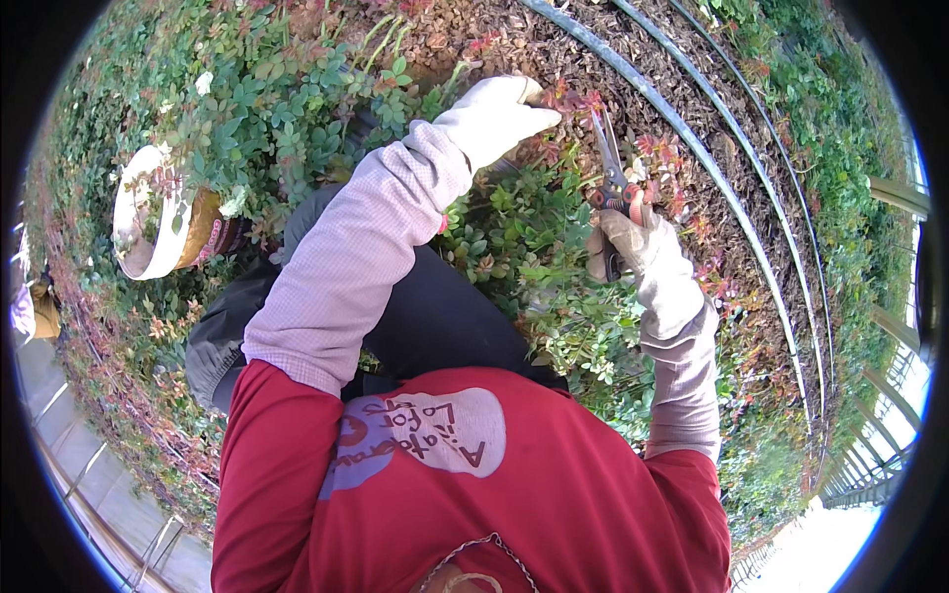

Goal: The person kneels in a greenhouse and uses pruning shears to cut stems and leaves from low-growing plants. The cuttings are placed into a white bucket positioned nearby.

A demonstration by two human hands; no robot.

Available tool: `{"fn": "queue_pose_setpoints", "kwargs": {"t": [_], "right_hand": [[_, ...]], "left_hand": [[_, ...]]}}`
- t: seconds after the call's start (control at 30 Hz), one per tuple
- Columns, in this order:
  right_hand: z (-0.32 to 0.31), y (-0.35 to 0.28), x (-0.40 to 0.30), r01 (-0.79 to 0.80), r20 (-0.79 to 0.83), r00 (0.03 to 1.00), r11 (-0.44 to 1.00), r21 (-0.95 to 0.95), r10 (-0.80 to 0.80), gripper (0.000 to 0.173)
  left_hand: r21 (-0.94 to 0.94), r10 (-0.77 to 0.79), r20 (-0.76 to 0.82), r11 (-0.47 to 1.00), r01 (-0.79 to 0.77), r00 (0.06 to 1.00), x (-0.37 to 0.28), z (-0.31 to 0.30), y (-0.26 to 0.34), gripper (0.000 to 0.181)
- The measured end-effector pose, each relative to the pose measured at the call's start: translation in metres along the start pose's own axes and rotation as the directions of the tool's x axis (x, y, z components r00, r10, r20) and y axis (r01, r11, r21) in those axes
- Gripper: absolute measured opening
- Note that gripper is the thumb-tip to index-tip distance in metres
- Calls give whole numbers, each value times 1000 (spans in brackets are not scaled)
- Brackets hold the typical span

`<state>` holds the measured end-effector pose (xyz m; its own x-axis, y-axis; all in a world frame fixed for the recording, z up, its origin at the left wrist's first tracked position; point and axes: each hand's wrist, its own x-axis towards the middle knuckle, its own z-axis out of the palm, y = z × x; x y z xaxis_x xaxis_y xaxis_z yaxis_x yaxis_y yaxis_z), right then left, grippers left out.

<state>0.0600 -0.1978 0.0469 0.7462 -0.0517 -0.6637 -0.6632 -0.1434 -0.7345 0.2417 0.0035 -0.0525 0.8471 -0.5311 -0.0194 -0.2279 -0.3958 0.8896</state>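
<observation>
My left hand [504,118], in a pale glove, reaches to reddish young leaves [569,102] on a plant stem, thumb and fingers near them; whether it grips a stem is not clear. In my gloved right hand [637,241] I hold pruning snips [612,167] with red and black handles. Their long narrow blades are parted and point up towards the same red leaves. Low green leafy plants [511,237] grow between my hands and my knee.
A white-rimmed bucket [174,248] with cut flowers and leaves stands among the plants at left. Grey pipes [697,141] curve along the mulched soil [652,96] at right. Beyond them runs another plant row [838,148]. Someone's pale clothing shows at the far left edge.
</observation>
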Motion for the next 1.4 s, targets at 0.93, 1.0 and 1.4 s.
{"fn": "queue_pose_setpoints", "kwargs": {"t": [0.93, 1.0, 1.4], "right_hand": [[44, -159, 37, -62, -34, 996, -394, -917, -79, 33], [42, -160, 37, -44, -14, 997, -428, -903, -73, 31], [54, -167, 49, -96, -132, 990, -470, -877, 44, 30]], "left_hand": [[60, 40, 311, 996, -62, 949, -26, -16, -5, 21], [123, 32, 336, 989, -78, 941, -28, -16, -6, 21], [107, 1, 416, 993, -49, 909, -25, -19, -6, 21]]}}
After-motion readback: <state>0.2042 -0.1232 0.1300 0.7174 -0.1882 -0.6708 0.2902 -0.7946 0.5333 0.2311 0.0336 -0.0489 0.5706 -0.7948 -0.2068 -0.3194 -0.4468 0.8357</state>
